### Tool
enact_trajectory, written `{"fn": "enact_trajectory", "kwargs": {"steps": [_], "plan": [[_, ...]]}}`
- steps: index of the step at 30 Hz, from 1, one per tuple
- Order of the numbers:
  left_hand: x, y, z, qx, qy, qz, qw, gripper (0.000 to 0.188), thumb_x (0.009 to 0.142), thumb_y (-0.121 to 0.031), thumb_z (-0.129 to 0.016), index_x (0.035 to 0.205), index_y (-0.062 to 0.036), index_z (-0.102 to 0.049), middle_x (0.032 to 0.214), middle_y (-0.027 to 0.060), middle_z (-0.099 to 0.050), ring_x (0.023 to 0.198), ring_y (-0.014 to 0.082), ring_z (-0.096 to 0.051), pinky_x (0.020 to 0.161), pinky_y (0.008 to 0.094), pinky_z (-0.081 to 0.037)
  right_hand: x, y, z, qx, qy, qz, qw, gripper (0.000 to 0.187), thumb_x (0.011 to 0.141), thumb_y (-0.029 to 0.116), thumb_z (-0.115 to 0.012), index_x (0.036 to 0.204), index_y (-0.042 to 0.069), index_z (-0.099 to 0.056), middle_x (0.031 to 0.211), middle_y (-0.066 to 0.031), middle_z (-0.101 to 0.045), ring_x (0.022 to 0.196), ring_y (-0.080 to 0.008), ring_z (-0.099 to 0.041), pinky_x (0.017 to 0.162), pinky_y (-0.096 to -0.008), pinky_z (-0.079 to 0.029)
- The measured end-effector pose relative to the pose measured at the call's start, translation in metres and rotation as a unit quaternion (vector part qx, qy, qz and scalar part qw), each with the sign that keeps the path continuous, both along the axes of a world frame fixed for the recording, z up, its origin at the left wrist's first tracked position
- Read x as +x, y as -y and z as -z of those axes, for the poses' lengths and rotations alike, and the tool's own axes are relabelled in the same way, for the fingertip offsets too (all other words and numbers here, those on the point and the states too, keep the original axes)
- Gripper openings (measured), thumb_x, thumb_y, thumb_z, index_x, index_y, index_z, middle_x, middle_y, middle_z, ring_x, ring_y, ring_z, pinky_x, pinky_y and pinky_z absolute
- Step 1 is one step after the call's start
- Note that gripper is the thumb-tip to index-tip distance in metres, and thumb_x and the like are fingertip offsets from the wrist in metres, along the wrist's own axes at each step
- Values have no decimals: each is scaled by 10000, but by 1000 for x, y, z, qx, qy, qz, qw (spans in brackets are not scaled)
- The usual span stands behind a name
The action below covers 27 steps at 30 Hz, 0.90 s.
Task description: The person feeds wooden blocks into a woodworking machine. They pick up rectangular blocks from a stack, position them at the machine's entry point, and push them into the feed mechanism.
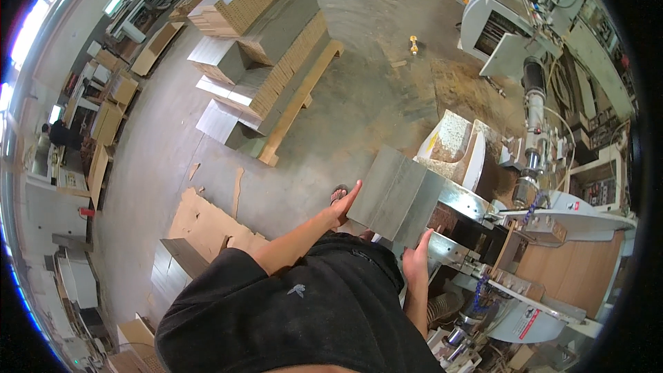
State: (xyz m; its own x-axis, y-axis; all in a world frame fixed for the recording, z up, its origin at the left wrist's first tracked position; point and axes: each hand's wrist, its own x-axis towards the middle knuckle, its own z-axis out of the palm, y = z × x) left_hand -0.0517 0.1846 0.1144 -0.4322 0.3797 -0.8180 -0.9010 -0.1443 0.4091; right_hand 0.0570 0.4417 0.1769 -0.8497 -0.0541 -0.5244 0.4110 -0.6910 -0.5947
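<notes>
Beside 2 rails (459, 200), left hand (342, 210) and right hand (416, 261) pinch grey boards (394, 193) by opposite edges; floor (304, 176) leftward.

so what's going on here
A person in a black shirt holds a rectangular block of flat grey boards, left hand at one side, right hand at another, beside two shiny metal machine rails; whether it rests on them is unclear. More grey-faced boards stand stacked on a pale wooden pallet, ahead and to the left.
</notes>
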Motion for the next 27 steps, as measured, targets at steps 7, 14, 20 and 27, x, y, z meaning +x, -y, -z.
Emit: {"fn": "enact_trajectory", "kwargs": {"steps": [7, 14, 20, 27], "plan": [[7, -12, -55, 69, 18, -16, 997, 1043, 743, -801, -514, 1471, -112, -225, 1490, 98, -295, 1343, 295, -311, 1095, 515, -274, 7, 1, -7, 16, 3, 31, 999, 685, 1005, 552, -253, 1433, 25, -348, 1439, -79, -421, 1305, -217, -384, 1121, -354, -257], [13, -5, -58, -19, -3, -87, 996, 596, 954, -531, -396, 1392, -130, -442, 1371, 101, -512, 1254, 295, -485, 1074, 486, -367, -1, -12, 9, 43, 47, 83, 995, 693, 972, 581, -366, 1446, 76, -352, 1409, -67, -465, 1265, -193, -461, 1039, -360, -349], [58, 119, 145, -330, -247, 369, 833, 496, 937, -454, -490, 1263, -83, -529, 1061, 101, -651, 938, 295, -611, 774, 459, -497, -6, -45, -4, 177, 118, 140, 967, 622, 937, 495, -532, 1382, 70, -439, 1286, -72, -562, 1060, -184, -603, 854, -340, -449], [81, 136, 122, -324, -131, 197, 916, 472, 899, -421, -595, 1187, -47, -577, 888, 151, -672, 812, 301, -627, 749, 404, -501, -10, -97, -14, 303, 91, 257, 913, 555, 914, 305, -629, 1327, -33, -478, 1201, -146, -613, 898, -203, -650, 763, -288, -491]]}}
